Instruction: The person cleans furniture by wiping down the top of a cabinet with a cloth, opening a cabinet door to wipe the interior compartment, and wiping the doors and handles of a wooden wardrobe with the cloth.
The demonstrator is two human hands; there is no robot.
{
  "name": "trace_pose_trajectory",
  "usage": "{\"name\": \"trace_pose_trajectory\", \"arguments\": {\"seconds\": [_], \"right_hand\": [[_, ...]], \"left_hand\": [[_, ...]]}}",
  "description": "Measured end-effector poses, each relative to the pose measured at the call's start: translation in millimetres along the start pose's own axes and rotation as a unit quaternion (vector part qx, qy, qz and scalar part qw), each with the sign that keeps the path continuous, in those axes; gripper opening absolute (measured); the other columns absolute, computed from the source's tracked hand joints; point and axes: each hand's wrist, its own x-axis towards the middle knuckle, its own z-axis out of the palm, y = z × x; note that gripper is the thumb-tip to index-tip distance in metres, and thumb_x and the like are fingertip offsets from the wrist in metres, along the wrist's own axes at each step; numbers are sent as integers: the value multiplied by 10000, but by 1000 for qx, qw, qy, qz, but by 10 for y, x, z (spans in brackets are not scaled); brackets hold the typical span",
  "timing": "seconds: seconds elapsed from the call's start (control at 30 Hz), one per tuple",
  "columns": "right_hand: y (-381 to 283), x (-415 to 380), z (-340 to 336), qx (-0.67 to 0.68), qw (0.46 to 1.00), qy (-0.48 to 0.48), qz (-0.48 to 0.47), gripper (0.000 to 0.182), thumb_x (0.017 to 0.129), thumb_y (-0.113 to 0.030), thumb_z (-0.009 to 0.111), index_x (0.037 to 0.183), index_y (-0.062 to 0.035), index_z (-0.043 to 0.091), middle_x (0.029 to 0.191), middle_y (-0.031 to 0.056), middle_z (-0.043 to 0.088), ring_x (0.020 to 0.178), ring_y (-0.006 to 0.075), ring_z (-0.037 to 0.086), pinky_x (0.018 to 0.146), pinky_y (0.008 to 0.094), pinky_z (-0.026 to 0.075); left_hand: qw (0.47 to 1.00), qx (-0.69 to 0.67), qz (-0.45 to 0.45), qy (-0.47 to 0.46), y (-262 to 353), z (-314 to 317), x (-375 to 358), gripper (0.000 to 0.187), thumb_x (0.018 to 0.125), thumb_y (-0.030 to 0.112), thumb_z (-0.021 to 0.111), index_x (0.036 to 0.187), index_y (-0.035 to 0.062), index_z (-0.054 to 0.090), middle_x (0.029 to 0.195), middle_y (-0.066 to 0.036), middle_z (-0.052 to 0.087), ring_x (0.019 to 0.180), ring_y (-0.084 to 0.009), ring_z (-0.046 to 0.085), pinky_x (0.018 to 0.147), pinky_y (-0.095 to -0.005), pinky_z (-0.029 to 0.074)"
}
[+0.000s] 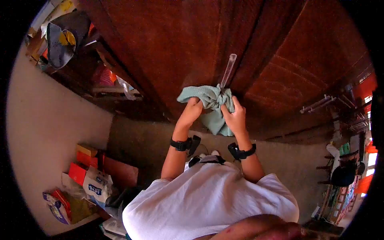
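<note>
We see a dim, slightly grainy room, blown-out glare along the right edge, faint sheen on the wood (168,48), and fisheye curving into black.

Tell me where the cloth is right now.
Head view, just right of centre: the cloth is in the left hand and right hand, at the lower end of the handle.

no text can be read for certain. a white bag (101,179), well below and left of the left hand (195,105), bears a blue label (95,189) with blurred pale characters.
</note>
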Motion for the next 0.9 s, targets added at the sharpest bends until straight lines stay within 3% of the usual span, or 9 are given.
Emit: {"name": "trace_pose_trajectory", "arguments": {"seconds": [0.1,0.17,0.33,0.4,0.43,0.67,0.73,0.83,0.9], "right_hand": [[-65,-17,-62,-7,997,-53,50,547,806,-241,736,1169,133,572,974,274,674,860,349,690,713,388,535],[-148,6,-134,-7,1000,-17,2,530,805,-234,733,1173,116,582,989,262,674,872,344,683,726,391,532],[-338,155,-214,30,999,-28,-17,510,855,-198,677,1277,33,507,1067,212,668,903,331,676,734,403,530],[-228,63,-240,-17,998,-59,0,489,847,-177,667,1267,16,506,1051,214,663,920,353,660,764,399,518],[-103,9,-239,-63,993,-94,11,470,839,-156,657,1256,-2,505,1036,217,657,937,374,645,794,396,505],[578,-418,-519,-204,929,-263,161,571,897,-310,620,1397,-115,425,1243,198,584,1096,430,557,911,475,456],[679,-513,-590,-179,926,-275,185,571,912,-316,606,1403,-98,410,1258,208,574,1117,430,548,932,471,446],[725,-596,-794,-103,977,-136,130,610,915,-334,607,1407,-53,380,1252,220,574,1119,426,556,945,445,444],[491,-507,-1036,-130,975,-28,177,650,904,-320,629,1397,1,353,1228,247,575,1115,417,564,943,411,444]], "left_hand": [[999,18,-12,-35,-450,-98,89,296,915,58,422,1128,-48,598,1090,-50,616,1011,-157,530,900,-296,426],[993,23,105,-37,-272,-50,8,294,908,36,449,1156,-37,587,1127,-67,601,1059,-168,515,938,-315,416],[998,35,58,-15,-248,12,-102,307,908,20,482,1198,-4,582,1148,-80,590,1090,-173,503,957,-339,411],[939,187,285,40,-616,62,59,198,945,84,535,1096,-18,614,966,-25,637,859,-115,548,763,-288,464],[939,191,286,30,-508,146,75,198,945,84,535,1096,-18,614,966,-25,637,859,-115,548,763,-288,464],[976,108,121,-143,-1233,305,17,326,872,91,679,1173,0,592,1146,-103,615,1027,-169,558,857,-329,485],[923,50,-60,-378,-1398,213,-59,392,926,202,642,1246,-10,562,1217,-120,603,1094,-192,560,901,-343,486],[848,206,-253,-417,-2059,117,106,503,959,323,592,1315,-22,509,1292,-141,570,1173,-230,544,955,-371,474],[880,222,-252,-334,-1104,564,123,721,966,575,423,1419,15,418,1435,-126,456,1328,-219,405,1089,-321,314]]}}
